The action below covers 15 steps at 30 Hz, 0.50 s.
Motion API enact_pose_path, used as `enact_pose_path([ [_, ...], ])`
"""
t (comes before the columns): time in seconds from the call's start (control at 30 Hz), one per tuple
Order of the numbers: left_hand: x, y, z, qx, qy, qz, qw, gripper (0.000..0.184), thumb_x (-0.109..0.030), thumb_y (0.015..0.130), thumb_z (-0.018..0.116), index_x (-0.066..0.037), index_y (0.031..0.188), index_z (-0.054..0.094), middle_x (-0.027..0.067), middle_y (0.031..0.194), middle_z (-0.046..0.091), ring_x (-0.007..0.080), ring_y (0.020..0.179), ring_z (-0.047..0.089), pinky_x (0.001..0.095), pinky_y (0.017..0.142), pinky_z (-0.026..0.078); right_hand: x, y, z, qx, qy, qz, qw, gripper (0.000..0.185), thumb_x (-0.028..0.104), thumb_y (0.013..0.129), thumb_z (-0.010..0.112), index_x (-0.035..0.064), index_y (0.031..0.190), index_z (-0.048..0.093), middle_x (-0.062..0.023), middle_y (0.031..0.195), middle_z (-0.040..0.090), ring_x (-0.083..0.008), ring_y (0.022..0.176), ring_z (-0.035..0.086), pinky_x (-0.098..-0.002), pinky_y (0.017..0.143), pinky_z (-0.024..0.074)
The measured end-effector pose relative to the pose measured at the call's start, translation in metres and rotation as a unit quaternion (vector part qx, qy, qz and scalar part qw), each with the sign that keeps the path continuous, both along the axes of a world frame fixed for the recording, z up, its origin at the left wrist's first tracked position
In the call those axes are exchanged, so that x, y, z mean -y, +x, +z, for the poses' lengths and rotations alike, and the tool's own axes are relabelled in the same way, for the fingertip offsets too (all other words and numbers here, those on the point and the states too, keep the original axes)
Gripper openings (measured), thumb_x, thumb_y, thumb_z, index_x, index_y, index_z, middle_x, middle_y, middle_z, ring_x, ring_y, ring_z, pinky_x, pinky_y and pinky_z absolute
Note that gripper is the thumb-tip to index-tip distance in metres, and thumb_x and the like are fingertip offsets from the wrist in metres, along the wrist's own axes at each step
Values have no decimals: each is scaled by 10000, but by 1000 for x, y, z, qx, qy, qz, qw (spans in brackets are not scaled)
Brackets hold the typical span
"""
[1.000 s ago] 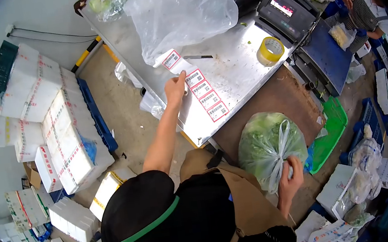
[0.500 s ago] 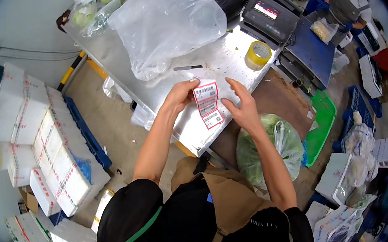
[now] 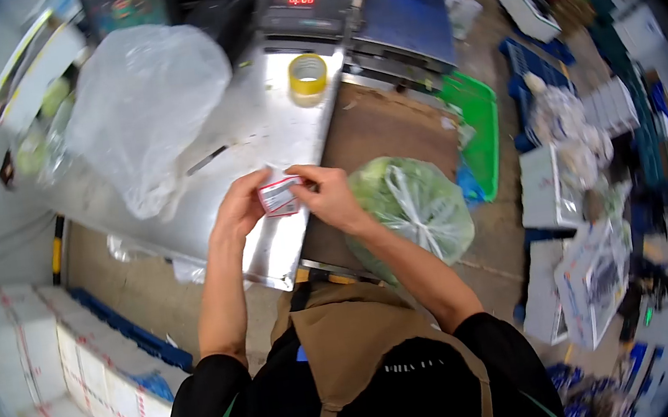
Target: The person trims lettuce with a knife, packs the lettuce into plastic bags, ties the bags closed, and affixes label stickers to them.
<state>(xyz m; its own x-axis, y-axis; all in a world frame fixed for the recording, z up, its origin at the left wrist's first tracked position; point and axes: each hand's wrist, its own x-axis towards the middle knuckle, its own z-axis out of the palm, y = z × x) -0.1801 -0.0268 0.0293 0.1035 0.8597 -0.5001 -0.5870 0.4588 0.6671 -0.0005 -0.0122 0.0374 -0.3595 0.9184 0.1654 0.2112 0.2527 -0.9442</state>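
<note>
Over the near corner of the metal table point(image 3: 280, 249), my left hand point(image 3: 242, 205) pinches the left side of a white label strip point(image 3: 280, 197) with red borders. The fingers of my right hand point(image 3: 326, 197) are closed on the strip's right side. It looks folded or bunched between both hands. Right of my right hand sits a tied clear bag of green vegetables point(image 3: 414, 206), partly behind my right forearm. A knife point(image 3: 207, 160) lies on the metal beyond my hands, and a yellow tape roll point(image 3: 307, 75) stands farther back.
A large clear plastic bag point(image 3: 148, 106) covers the table's left part. The scale display point(image 3: 303, 2) is at the back, with a blue platform point(image 3: 404, 26) beside it. A green tray point(image 3: 480, 130) lies to the right. White foam boxes point(image 3: 112, 381) are stacked at lower left.
My right hand let go of the vegetable bag, came over to the labels and closed on them. The long strip is now gathered between my hands. The view has turned to the right.
</note>
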Motion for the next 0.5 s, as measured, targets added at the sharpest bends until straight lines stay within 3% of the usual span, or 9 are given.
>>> enact_pose_path([
  [0.03, -4, 5, -2, 59, -32, -7, 998, 281, -277, 847, 606, -11, 937, 583, 111, 913, 632, 205, 841, 630, 359, 769, 525, 3, 6, 7, 0, -8, 0, 1000, 269, 61, 741, 634, 9, 1005, 620, -164, 787, 632, -220, 661, 613, -305, 645, 491],
  [0.07, -7, 10, -1, 39, -26, -32, 998, 284, -275, 849, 605, -9, 946, 578, 110, 908, 631, 204, 827, 630, 354, 758, 527, 8, 11, 9, -21, 10, -3, 1000, 252, 57, 752, 621, 5, 998, 610, -176, 805, 626, -227, 654, 605, -310, 632, 485],
  [0.1, -9, 15, 1, 19, -20, -53, 998, 287, -272, 851, 605, -7, 955, 573, 109, 903, 630, 203, 813, 630, 350, 746, 529, 13, 17, 7, -27, 39, -9, 999, 266, 44, 767, 630, -13, 1026, 614, -125, 783, 626, -152, 636, 568, -268, 597, 457],
  [0.17, -14, 24, -4, -13, -7, -71, 997, 270, -244, 857, 596, 0, 968, 567, 108, 898, 626, 197, 799, 626, 343, 727, 530, 22, 26, 4, -18, 153, -49, 987, 281, 20, 759, 631, -17, 1037, 606, -146, 812, 623, -224, 672, 595, -299, 614, 467],
  [0.2, -16, 32, -4, -29, 0, -78, 996, 262, -230, 860, 592, 4, 974, 563, 107, 896, 624, 194, 792, 624, 339, 717, 530, 26, 31, 6, -8, 210, -54, 976, 281, 7, 745, 610, -30, 1022, 581, -161, 801, 609, -310, 728, 580, -364, 664, 453],
  [0.37, -22, 68, 1, -44, 10, -111, 993, 213, -153, 875, 559, 26, 990, 555, 92, 873, 615, 169, 756, 608, 310, 695, 514, 39, 55, 6, 40, 318, -115, 940, 275, 5, 723, 609, -26, 994, 577, -125, 751, 573, -285, 672, 550, -361, 636, 428],
  [0.5, -21, 95, 8, -62, 19, -86, 994, 185, -104, 886, 521, 21, 1019, 551, 94, 895, 615, 176, 776, 606, 306, 716, 510, 44, 74, 9, 41, 331, -151, 931, 251, -8, 717, 634, -20, 964, 590, -119, 738, 582, -273, 638, 557, -351, 605, 438],
])
